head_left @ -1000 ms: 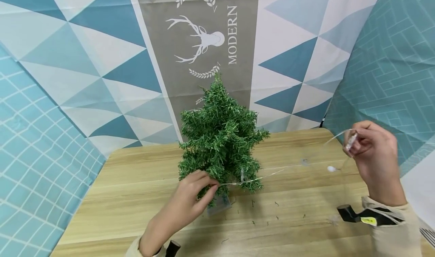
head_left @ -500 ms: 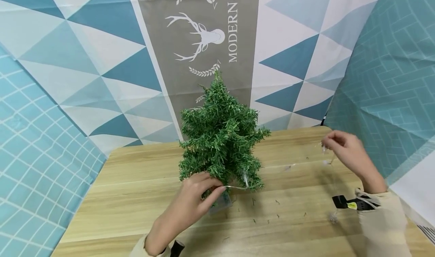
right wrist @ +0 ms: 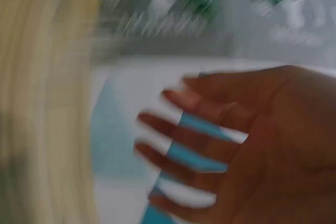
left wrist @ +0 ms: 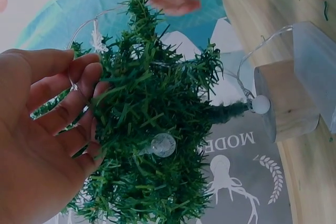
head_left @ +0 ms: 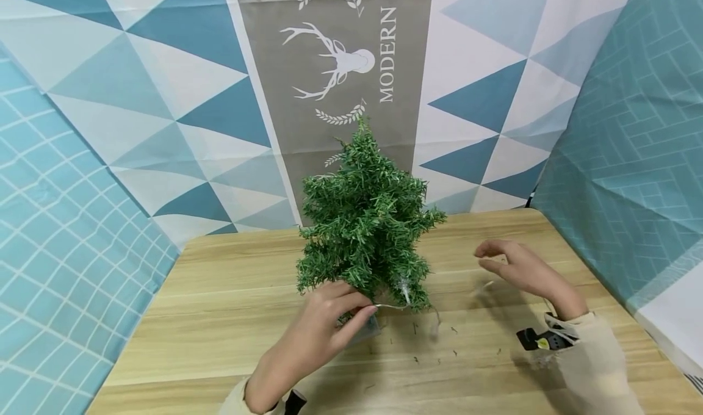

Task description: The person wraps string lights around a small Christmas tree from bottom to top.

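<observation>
A small green artificial Christmas tree (head_left: pixel 368 213) stands upright on the wooden table. Low at its front, my left hand (head_left: pixel 326 326) pinches the thin clear wire of a string of lights (head_left: pixel 392 306) between thumb and index finger. A snowflake-shaped piece (left wrist: pixel 98 43) hangs on the wire close to those fingers. The left wrist view also shows a clear round bulb (left wrist: pixel 163 145) against the branches and a small white ball (left wrist: pixel 260 104) by the wooden base (left wrist: pixel 291 100). My right hand (head_left: pixel 522 271), right of the tree, has loosely bent, spread fingers with nothing visible in them.
A translucent box (left wrist: pixel 317 66) sits beside the tree's base, with a wire running to it. Green needle scraps (head_left: pixel 415 360) lie on the tabletop (head_left: pixel 230 317). Patterned cloth (head_left: pixel 219 97) hangs behind the table and along both sides.
My right hand has come left and lower, toward the tree, and its fingers have loosened from the light string. My left hand stays at the tree's lower front, still pinching the wire.
</observation>
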A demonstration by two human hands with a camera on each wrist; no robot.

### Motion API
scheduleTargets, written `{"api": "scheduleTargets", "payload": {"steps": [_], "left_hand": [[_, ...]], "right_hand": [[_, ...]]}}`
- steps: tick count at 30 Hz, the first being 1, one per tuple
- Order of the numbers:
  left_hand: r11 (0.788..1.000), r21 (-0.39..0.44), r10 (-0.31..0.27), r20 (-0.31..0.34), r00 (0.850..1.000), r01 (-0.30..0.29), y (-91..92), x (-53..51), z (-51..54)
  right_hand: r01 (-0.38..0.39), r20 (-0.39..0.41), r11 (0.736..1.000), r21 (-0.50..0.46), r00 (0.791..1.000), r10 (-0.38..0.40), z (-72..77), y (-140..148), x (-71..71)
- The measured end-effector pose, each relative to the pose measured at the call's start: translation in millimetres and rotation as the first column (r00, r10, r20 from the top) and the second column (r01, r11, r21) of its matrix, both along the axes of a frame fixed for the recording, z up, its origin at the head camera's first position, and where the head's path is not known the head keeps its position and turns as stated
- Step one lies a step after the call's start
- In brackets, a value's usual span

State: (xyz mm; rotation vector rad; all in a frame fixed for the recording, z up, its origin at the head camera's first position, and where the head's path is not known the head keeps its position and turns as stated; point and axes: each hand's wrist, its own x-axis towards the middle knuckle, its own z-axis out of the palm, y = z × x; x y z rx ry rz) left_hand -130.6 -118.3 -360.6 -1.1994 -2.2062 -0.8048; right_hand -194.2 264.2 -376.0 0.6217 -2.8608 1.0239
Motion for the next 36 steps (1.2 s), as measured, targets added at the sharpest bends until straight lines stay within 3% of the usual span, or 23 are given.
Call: {"api": "scheduleTargets", "payload": {"steps": [2, 5, 7, 9, 12, 16, 19, 23, 28, 33, 36], "left_hand": [[1.0, 0.008, 0.001, -0.018, 1.0, -0.001, 1.4, 0.2, -1.3], [1.0, 0.022, 0.013, -0.034, 0.999, -0.013, 3.0, 0.4, -3.1], [0.999, 0.036, 0.024, -0.044, 0.999, -0.023, 4.2, 0.2, -3.4], [0.998, 0.049, 0.031, -0.05, 0.998, -0.028, 5.3, 0.0, -3.0], [0.997, 0.07, 0.035, -0.057, 0.998, -0.031, 6.0, -0.1, -1.8], [0.996, 0.086, 0.024, -0.041, 0.999, -0.02, 5.3, 0.6, -0.7], [0.996, 0.086, 0.014, -0.032, 0.999, -0.011, 4.5, 1.4, -0.7], [0.996, 0.084, 0.003, -0.041, 0.999, 0.001, 4.6, 2.2, -1.6], [0.995, 0.096, -0.011, -0.052, 0.999, 0.016, 5.0, 1.8, -1.3], [0.994, 0.107, -0.006, -0.041, 0.999, 0.011, 3.4, 1.8, 0.1], [0.995, 0.099, -0.008, -0.029, 1.0, 0.011, 3.1, 1.4, -0.3]], "right_hand": [[-0.108, -0.004, 0.985, -0.133, 0.994, 0.109, 9.0, -19.3, 10.1], [-0.317, -0.003, 0.904, -0.287, 0.944, 0.33, 22.4, -51.2, 29.9], [-0.4, -0.009, 0.875, -0.272, 0.911, 0.413, 28.6, -70.5, 43.6], [-0.445, -0.004, 0.869, -0.217, 0.89, 0.455, 31.7, -85.8, 53.6], [-0.451, -0.001, 0.88, -0.151, 0.89, 0.456, 34.8, -96.6, 62.0], [-0.445, 0.023, 0.865, -0.232, 0.886, 0.463, 37.9, -91.9, 65.8], [-0.408, 0.023, 0.87, -0.276, 0.902, 0.43, 36.6, -93.8, 69.3], [-0.37, -0.08, 0.909, -0.191, 0.929, 0.361, 27.4, -117.4, 76.5], [-0.321, -0.184, 0.944, -0.077, 0.935, 0.303, 19.1, -140.1, 84.6], [-0.267, -0.098, 0.946, -0.183, 0.963, 0.252, 27.3, -129.4, 85.4], [-0.274, -0.045, 0.933, -0.235, 0.961, 0.271, 34.0, -119.7, 83.6]]}}
